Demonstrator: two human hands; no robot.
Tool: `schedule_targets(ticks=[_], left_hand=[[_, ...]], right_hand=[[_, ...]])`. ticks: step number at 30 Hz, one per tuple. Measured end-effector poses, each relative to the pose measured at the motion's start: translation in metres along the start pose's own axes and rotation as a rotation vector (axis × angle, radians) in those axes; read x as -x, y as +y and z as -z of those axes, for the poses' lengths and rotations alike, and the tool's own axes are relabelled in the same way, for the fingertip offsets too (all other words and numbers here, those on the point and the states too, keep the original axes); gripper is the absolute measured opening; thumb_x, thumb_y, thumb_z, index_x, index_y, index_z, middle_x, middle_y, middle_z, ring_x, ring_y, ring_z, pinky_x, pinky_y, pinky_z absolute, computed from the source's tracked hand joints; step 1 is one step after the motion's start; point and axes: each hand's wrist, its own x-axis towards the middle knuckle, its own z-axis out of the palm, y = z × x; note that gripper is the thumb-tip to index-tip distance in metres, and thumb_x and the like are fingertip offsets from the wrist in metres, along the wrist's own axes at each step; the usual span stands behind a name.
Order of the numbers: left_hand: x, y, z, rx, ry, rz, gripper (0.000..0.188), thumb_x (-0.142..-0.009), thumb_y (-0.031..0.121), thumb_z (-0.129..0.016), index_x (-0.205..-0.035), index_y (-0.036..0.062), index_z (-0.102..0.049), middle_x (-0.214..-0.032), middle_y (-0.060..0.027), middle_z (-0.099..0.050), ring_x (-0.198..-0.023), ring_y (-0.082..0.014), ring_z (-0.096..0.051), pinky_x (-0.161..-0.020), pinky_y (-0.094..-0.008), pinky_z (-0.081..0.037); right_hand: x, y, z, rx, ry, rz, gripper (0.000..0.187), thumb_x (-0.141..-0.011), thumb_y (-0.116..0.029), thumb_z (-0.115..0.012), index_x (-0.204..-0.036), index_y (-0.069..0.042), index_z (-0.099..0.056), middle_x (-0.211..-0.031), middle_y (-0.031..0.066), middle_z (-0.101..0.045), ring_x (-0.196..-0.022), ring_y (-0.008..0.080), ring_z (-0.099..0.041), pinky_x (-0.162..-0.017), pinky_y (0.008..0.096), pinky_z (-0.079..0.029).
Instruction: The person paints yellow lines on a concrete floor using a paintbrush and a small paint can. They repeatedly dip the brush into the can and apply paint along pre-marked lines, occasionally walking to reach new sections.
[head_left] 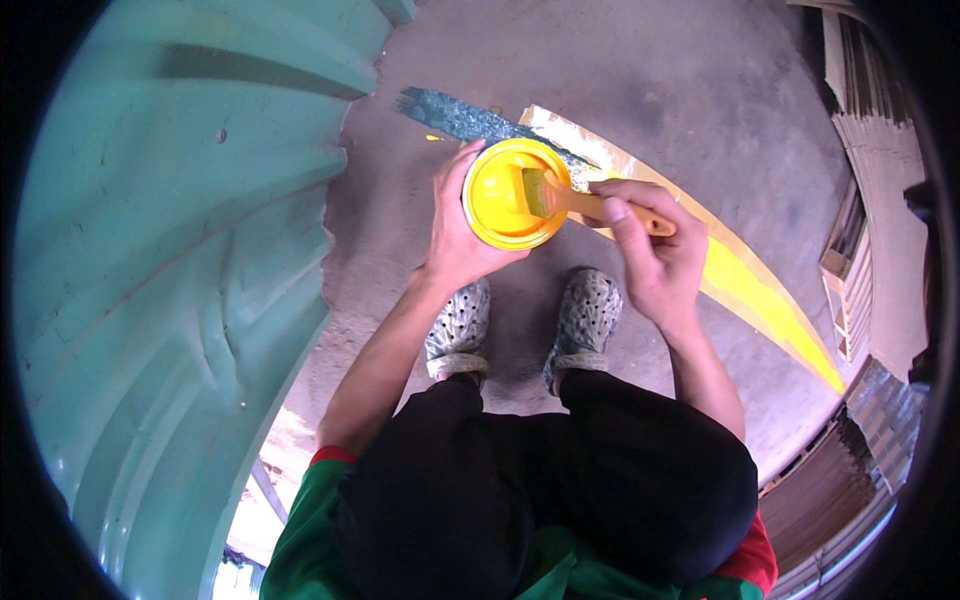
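Note:
My left hand point(458, 235) is wrapped round the side of a round can of yellow paint point(490, 212), held up in front of me with its open top toward me. My right hand point(662, 250) grips a paintbrush point(590, 205) by its orange handle. The brush's bristles are inside the can's mouth, over the yellow paint; whether they touch the paint I cannot tell. Beyond my hands lies a long board point(745, 275) on the floor, bright yellow along its right part and pale at its far left end. The can and my right hand hide part of it.
A green corrugated metal sheet point(170, 250) stands close along my left. A dark blue-green paint streak point(455, 113) marks the concrete floor point(640, 70) beside the board's far end. Stacked flat sheets point(885, 200) line the right side. My clogs point(590, 310) are just below the can.

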Motion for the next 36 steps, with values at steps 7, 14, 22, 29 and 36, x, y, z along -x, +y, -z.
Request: schedule_targets(ticks=[7, 14, 22, 29, 36], left_hand=[[0.003, -0.017, 0.003, -0.02, -0.003, 0.073, 0.123, -0.051, 0.017, -0.099, -0.147, 0.0061, -0.024, -0.148, -0.0228, -0.039, -0.137, -0.0365, -0.043, -0.116, -0.0483, -0.034], [0.006, -0.032, 0.012, 0.033, 0.105, 0.126, 0.119, -0.051, 0.016, -0.098, -0.146, 0.005, -0.027, -0.145, -0.02, -0.042, -0.135, -0.0346, -0.044, -0.114, -0.047, -0.035], [0.015, -0.008, 0.038, -0.118, 0.072, 0.147, 0.124, -0.054, 0.015, -0.097, -0.149, 0.0048, -0.017, -0.149, -0.022, -0.037, -0.137, -0.0346, -0.042, -0.117, -0.0478, -0.033], [0.021, 0.014, 0.064, -0.121, 0.064, 0.183, 0.128, -0.055, 0.016, -0.097, -0.15, 0.0052, -0.013, -0.151, -0.0217, -0.033, -0.138, -0.0339, -0.042, -0.117, -0.0482, -0.034], [0.027, 0.024, 0.086, -0.179, 0.097, 0.178, 0.129, -0.057, 0.019, -0.096, -0.152, 0.0051, -0.01, -0.151, -0.0211, -0.032, -0.136, -0.0328, -0.045, -0.116, -0.048, -0.036]], right_hand=[[-0.003, 0.027, 0.049, -0.418, 0.156, -0.061, 0.022, -0.102, -0.012, -0.057, -0.111, 0.007, -0.065, -0.111, 0.0211, -0.069, -0.095, 0.0253, -0.071, -0.086, 0.0369, -0.062], [-0.007, 0.093, 0.048, -0.375, 0.263, -0.185, 0.025, -0.102, -0.015, -0.059, -0.111, 0.007, -0.065, -0.111, 0.0197, -0.069, -0.096, 0.0225, -0.07, -0.087, 0.0351, -0.062], [0.005, 0.133, 0.009, -0.09, 0.399, -0.184, 0.027, -0.1, -0.016, -0.064, -0.109, 0.009, -0.067, -0.098, 0.0145, -0.072, -0.09, 0.0224, -0.073, -0.081, 0.0298, -0.059], [0.039, 0.105, 0.049, 0.783, 0.478, 0.17, 0.012, -0.092, -0.005, -0.068, -0.101, 0.002, -0.069, -0.09, 0.0184, -0.072, -0.074, 0.026, -0.074, -0.065, 0.0344, -0.06], [-0.025, 0.09, -0.059, 0.547, 0.261, 0.252, 0.012, -0.086, -0.002, -0.069, -0.097, 0.003, -0.069, -0.09, 0.0189, -0.071, -0.075, 0.032, -0.071, -0.067, 0.0399, -0.058]])
